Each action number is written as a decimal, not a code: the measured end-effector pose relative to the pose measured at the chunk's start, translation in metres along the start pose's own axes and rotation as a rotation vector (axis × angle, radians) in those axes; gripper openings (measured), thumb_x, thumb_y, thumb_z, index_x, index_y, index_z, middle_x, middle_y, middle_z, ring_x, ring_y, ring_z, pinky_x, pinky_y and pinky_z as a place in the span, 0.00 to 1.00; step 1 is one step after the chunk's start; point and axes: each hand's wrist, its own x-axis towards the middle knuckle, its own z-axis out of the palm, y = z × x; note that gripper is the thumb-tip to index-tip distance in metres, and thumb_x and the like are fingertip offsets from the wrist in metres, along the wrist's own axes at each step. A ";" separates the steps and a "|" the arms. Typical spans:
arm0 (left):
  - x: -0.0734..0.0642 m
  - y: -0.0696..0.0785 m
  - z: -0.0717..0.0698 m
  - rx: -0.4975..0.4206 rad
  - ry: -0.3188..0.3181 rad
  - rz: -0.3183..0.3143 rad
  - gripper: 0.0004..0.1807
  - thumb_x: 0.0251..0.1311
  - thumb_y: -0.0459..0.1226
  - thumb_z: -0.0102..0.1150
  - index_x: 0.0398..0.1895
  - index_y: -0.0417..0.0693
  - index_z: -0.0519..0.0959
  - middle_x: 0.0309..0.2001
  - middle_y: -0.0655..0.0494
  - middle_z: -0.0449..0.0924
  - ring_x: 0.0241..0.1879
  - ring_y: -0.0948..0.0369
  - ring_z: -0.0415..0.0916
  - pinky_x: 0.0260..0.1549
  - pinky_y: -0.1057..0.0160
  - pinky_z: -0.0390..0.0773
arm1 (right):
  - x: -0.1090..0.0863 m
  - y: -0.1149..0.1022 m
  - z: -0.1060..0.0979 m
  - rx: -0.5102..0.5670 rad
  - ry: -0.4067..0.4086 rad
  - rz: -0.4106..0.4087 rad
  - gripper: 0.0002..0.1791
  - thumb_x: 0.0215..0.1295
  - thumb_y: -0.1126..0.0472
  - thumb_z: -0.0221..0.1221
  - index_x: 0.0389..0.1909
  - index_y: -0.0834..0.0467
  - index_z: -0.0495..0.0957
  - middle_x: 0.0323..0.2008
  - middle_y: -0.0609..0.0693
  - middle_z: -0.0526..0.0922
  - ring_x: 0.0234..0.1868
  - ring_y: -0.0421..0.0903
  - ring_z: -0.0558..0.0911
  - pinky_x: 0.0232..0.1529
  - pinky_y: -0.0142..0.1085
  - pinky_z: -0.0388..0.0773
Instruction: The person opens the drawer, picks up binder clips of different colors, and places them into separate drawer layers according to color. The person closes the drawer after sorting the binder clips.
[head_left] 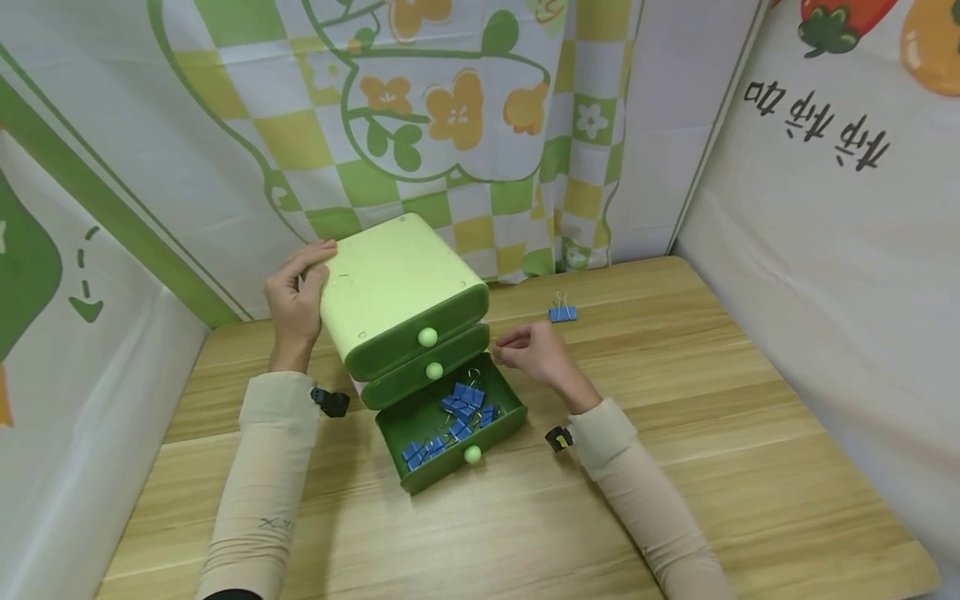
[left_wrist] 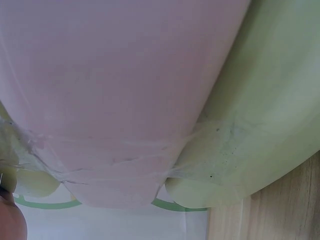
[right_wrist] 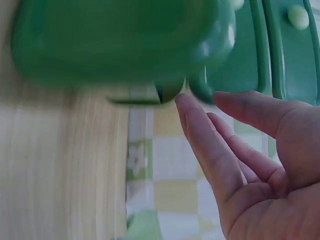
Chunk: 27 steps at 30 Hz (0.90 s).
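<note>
A light green drawer box [head_left: 401, 275] with dark green fronts and round knobs stands on the table. Its bottom drawer [head_left: 446, 473] is pulled out, with several blue binder clips [head_left: 465, 402] inside. My left hand [head_left: 292, 296] rests against the box's back left corner, fingers and thumb touching it; in the left wrist view only a fingertip [left_wrist: 11, 220] shows beside the pink and pale green side. Above the drawer's right edge is my right hand [head_left: 536, 354], beside the middle drawer [head_left: 427, 369]. Its thumb and forefinger stand slightly apart, with nothing visible between them.
One blue binder clip [head_left: 562, 313] lies on the wooden table [head_left: 675, 400], behind and to the right of my right hand. A patterned curtain [head_left: 442, 192] hangs behind the box. White printed walls [head_left: 840, 217] flank both sides.
</note>
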 end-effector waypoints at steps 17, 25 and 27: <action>0.002 -0.001 -0.001 -0.001 0.009 0.006 0.15 0.71 0.27 0.53 0.48 0.26 0.87 0.57 0.32 0.85 0.67 0.41 0.77 0.71 0.62 0.73 | 0.035 0.032 -0.081 -0.408 0.404 -0.082 0.15 0.73 0.65 0.62 0.54 0.70 0.85 0.48 0.66 0.90 0.49 0.60 0.90 0.53 0.50 0.88; 0.003 -0.001 0.000 0.016 0.000 0.022 0.14 0.69 0.26 0.52 0.47 0.26 0.87 0.56 0.28 0.84 0.66 0.41 0.78 0.69 0.65 0.74 | 0.067 0.033 -0.100 -0.661 0.201 -0.073 0.18 0.76 0.64 0.61 0.60 0.70 0.82 0.55 0.67 0.87 0.57 0.63 0.86 0.59 0.54 0.84; 0.002 -0.002 0.000 0.015 -0.002 0.021 0.14 0.69 0.25 0.52 0.47 0.26 0.87 0.56 0.28 0.84 0.66 0.40 0.78 0.69 0.65 0.74 | 0.076 0.033 -0.101 -0.724 0.127 -0.063 0.16 0.76 0.65 0.60 0.57 0.70 0.83 0.55 0.67 0.87 0.56 0.63 0.85 0.59 0.54 0.84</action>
